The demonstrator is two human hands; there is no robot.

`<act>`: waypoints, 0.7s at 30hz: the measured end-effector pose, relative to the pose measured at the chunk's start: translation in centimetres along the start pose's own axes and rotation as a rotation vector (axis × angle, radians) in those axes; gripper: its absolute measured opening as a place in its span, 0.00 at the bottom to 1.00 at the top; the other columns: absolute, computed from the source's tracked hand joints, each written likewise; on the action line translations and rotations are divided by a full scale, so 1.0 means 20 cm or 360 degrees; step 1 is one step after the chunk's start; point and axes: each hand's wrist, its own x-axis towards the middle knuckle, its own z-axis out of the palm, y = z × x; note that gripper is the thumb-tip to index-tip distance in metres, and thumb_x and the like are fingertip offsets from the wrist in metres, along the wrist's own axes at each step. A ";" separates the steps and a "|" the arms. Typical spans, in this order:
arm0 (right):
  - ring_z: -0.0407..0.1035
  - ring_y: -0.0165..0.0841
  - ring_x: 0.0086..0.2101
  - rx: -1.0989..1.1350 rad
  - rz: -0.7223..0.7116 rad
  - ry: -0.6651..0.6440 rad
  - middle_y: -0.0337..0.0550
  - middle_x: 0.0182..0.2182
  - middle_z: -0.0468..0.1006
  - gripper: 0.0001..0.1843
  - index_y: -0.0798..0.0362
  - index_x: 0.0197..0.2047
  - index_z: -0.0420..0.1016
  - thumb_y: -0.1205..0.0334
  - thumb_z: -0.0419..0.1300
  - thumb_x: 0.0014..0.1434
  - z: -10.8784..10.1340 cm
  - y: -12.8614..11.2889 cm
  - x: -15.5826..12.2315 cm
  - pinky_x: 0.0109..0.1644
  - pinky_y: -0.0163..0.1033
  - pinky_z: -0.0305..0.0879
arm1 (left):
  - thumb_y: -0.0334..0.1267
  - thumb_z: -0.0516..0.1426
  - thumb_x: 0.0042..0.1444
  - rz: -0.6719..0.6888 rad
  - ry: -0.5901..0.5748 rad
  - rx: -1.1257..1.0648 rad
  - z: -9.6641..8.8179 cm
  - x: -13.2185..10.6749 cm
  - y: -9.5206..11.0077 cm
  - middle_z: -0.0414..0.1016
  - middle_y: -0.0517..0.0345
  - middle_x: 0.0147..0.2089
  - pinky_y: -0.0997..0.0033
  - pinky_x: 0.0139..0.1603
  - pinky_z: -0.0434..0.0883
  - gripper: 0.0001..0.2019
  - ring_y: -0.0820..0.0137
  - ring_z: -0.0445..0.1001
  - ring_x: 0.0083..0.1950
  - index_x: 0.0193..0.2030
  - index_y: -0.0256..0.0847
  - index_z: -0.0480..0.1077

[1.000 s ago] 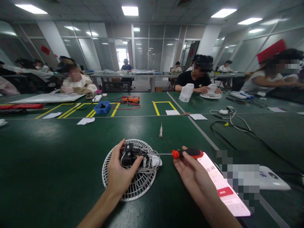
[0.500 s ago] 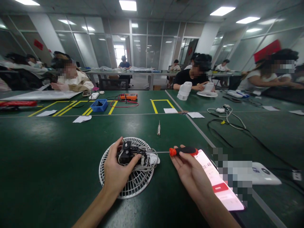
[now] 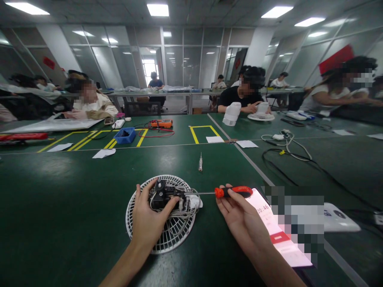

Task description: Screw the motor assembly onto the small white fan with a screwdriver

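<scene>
My left hand (image 3: 151,217) is closed around a black fan motor assembly (image 3: 160,195), which rests with coiled white wires on a round white fan grille (image 3: 172,238). In my right hand (image 3: 241,217) is a red and black screwdriver (image 3: 233,192), pinched by its handle between thumb and fingers. Its shaft points left and reaches the motor assembly's right side; the tip is hidden among the parts there. A small clear-handled screwdriver (image 3: 200,163) lies on the table beyond the grille.
A lit phone (image 3: 281,235) lies beside my right forearm, with a white fan part (image 3: 341,217) further right. Cables (image 3: 287,149) spread over the right side. Farther back are a blue bin (image 3: 125,136), an orange multimeter (image 3: 162,123) and paper slips. Co-workers sit across the table.
The red and black screwdriver has turned about its axis, showing more red on the handle. My left index finger has lifted slightly. The whole view has shifted a little.
</scene>
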 end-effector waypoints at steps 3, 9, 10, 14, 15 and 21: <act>0.80 0.36 0.39 -0.0001 0.0021 0.0030 0.42 0.35 0.83 0.23 0.51 0.41 0.79 0.62 0.80 0.43 -0.01 0.02 0.00 0.44 0.40 0.80 | 0.60 0.69 0.46 0.0004 -0.0016 -0.0010 0.00 0.00 0.01 0.77 0.48 0.60 0.38 0.70 0.66 0.37 0.46 0.67 0.70 0.60 0.47 0.71; 0.80 0.35 0.39 -0.0018 -0.0045 -0.0015 0.39 0.36 0.83 0.27 0.51 0.41 0.79 0.66 0.82 0.38 0.00 0.01 -0.01 0.43 0.38 0.81 | 0.60 0.69 0.47 0.0045 -0.0029 -0.0052 0.00 0.01 0.01 0.78 0.49 0.57 0.47 0.65 0.72 0.38 0.54 0.77 0.58 0.63 0.46 0.70; 0.80 0.36 0.41 -0.0009 -0.0062 -0.0028 0.40 0.37 0.83 0.27 0.52 0.40 0.79 0.67 0.82 0.36 0.01 0.00 -0.01 0.45 0.39 0.80 | 0.60 0.69 0.47 0.0056 -0.0026 -0.0043 0.00 0.01 0.01 0.78 0.49 0.58 0.47 0.65 0.72 0.39 0.54 0.77 0.59 0.63 0.46 0.70; 0.79 0.39 0.47 -0.0039 -0.0041 -0.0080 0.44 0.40 0.84 0.26 0.52 0.37 0.79 0.68 0.82 0.35 0.01 -0.02 -0.01 0.51 0.41 0.79 | 0.60 0.68 0.48 0.0084 -0.0040 -0.0034 0.00 0.01 0.00 0.78 0.48 0.59 0.48 0.65 0.72 0.38 0.54 0.77 0.59 0.63 0.45 0.70; 0.79 0.39 0.46 -0.0053 -0.0039 -0.0088 0.43 0.40 0.83 0.24 0.51 0.38 0.79 0.66 0.82 0.37 0.01 -0.01 -0.01 0.51 0.42 0.79 | 0.60 0.68 0.48 0.0088 -0.0038 -0.0035 0.00 0.01 0.00 0.78 0.49 0.59 0.48 0.64 0.72 0.38 0.54 0.77 0.59 0.63 0.45 0.70; 0.79 0.35 0.37 -0.0128 -0.0087 -0.0052 0.38 0.36 0.81 0.25 0.50 0.39 0.79 0.59 0.83 0.39 -0.01 0.00 0.02 0.41 0.40 0.81 | 0.59 0.68 0.49 0.0115 -0.0027 -0.0040 0.01 0.01 0.00 0.78 0.49 0.57 0.49 0.63 0.73 0.36 0.55 0.78 0.57 0.62 0.45 0.70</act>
